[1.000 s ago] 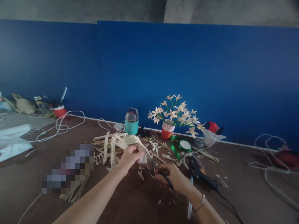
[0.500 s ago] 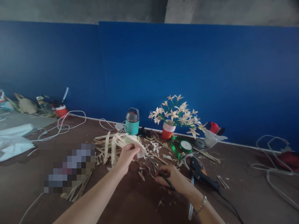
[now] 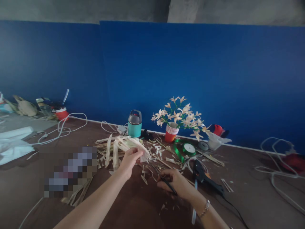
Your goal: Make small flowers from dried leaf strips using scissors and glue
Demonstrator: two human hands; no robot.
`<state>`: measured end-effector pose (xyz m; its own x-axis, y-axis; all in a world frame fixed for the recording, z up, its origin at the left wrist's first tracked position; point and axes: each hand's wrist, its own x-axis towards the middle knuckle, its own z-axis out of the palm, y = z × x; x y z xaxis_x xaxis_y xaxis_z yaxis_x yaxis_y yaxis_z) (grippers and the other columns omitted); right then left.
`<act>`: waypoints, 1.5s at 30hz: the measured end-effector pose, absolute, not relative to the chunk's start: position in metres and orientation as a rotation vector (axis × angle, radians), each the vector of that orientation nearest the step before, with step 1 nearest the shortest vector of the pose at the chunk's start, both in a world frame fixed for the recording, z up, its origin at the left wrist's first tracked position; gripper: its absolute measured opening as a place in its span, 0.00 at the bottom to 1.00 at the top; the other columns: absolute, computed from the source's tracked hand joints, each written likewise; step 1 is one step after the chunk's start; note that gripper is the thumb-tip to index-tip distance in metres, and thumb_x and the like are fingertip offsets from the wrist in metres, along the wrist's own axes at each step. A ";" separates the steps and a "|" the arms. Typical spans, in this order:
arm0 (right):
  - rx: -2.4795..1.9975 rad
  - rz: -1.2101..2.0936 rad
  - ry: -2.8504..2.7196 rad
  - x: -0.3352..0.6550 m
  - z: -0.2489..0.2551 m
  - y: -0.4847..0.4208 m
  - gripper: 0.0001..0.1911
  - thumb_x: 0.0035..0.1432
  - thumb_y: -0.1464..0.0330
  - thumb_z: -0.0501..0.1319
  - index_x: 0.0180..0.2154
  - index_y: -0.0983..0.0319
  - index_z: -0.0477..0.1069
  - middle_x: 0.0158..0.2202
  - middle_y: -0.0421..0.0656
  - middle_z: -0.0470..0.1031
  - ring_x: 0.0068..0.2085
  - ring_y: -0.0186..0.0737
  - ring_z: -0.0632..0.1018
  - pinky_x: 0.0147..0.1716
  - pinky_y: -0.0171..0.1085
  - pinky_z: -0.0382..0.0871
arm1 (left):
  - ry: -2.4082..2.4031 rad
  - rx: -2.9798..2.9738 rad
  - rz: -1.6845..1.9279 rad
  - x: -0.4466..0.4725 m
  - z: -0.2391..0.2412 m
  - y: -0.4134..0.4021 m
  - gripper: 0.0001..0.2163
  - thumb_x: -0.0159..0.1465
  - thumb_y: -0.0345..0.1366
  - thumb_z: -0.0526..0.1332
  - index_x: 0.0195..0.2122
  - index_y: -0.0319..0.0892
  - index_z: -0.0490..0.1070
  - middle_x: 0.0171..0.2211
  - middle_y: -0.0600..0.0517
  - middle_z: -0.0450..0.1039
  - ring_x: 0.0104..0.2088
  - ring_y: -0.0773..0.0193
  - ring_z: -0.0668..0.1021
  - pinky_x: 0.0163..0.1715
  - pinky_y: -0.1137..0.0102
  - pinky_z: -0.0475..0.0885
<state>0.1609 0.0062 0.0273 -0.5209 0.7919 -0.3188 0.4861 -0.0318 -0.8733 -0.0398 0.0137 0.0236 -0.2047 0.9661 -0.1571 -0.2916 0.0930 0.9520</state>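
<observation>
Pinched between the thumb and fingers of my left hand (image 3: 128, 163) is a pale strip of dried husk (image 3: 144, 156). My right hand (image 3: 176, 182) is closed around the dark handles of a pair of scissors (image 3: 168, 185). Their blades point up and left toward the lower edge of the strip; whether they touch it I cannot tell. Behind my left hand lies a heap of dried husks (image 3: 115, 149). Small cut scraps (image 3: 144, 179) are scattered between and around my hands.
Beyond my hands stand a red paper cup (image 3: 170, 136) of pale husk flowers (image 3: 183, 117) and a teal flask (image 3: 134, 128). A green ribbon spool (image 3: 189, 149) and a black glue gun (image 3: 205, 178) lie to the right. White cables (image 3: 274, 173) trail at both sides; a blurred patch hides something left.
My right fingers and the scissors handles have shifted slightly. My left hand still pinches the husk strip in nearly the same place.
</observation>
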 end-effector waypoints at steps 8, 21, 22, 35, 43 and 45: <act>-1.370 1.560 -1.969 0.161 0.026 0.007 0.14 0.45 0.60 0.65 0.28 0.64 0.70 0.14 0.32 0.62 0.15 0.26 0.61 0.11 0.25 0.54 | 1.203 0.795 1.379 -0.040 0.021 0.014 0.05 0.48 0.34 0.63 0.24 0.38 0.72 0.20 0.54 0.70 0.21 0.70 0.70 0.21 0.75 0.63; -1.341 1.428 -2.054 0.162 0.027 0.008 0.14 0.44 0.59 0.66 0.26 0.65 0.71 0.14 0.33 0.62 0.16 0.26 0.60 0.13 0.26 0.51 | 1.169 0.749 1.410 -0.040 0.019 0.015 0.05 0.47 0.34 0.64 0.24 0.37 0.73 0.20 0.53 0.72 0.22 0.67 0.72 0.22 0.75 0.64; -1.353 1.437 -2.041 0.162 0.026 0.008 0.15 0.44 0.59 0.66 0.26 0.64 0.71 0.15 0.33 0.62 0.16 0.26 0.60 0.13 0.26 0.51 | 1.160 0.743 1.414 -0.040 0.019 0.015 0.05 0.47 0.34 0.64 0.23 0.38 0.73 0.20 0.53 0.72 0.22 0.68 0.72 0.22 0.75 0.64; -1.384 1.476 -1.983 0.161 0.020 0.010 0.15 0.44 0.59 0.65 0.28 0.64 0.70 0.14 0.32 0.62 0.14 0.26 0.61 0.11 0.25 0.52 | 1.138 0.623 1.407 -0.035 0.019 0.012 0.07 0.46 0.35 0.66 0.25 0.38 0.74 0.22 0.53 0.74 0.23 0.67 0.73 0.23 0.74 0.64; -1.403 1.486 -1.943 0.160 0.022 0.010 0.15 0.43 0.59 0.66 0.28 0.65 0.70 0.15 0.32 0.63 0.15 0.26 0.61 0.11 0.25 0.54 | 1.086 0.529 1.413 -0.033 0.019 0.011 0.06 0.45 0.33 0.68 0.22 0.38 0.73 0.19 0.56 0.72 0.21 0.72 0.71 0.21 0.77 0.62; -1.395 1.484 -1.936 0.159 0.021 0.010 0.15 0.43 0.59 0.66 0.28 0.64 0.70 0.14 0.32 0.62 0.14 0.25 0.60 0.11 0.25 0.53 | 1.067 0.521 1.405 -0.032 0.017 0.011 0.06 0.45 0.33 0.69 0.22 0.37 0.73 0.19 0.56 0.71 0.21 0.72 0.71 0.20 0.77 0.62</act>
<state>0.1593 0.0097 0.0213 -0.4661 0.8374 -0.2856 0.4935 -0.0219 -0.8695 -0.0315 0.0109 0.0174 -0.1637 0.9443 -0.2854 -0.5287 0.1603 0.8335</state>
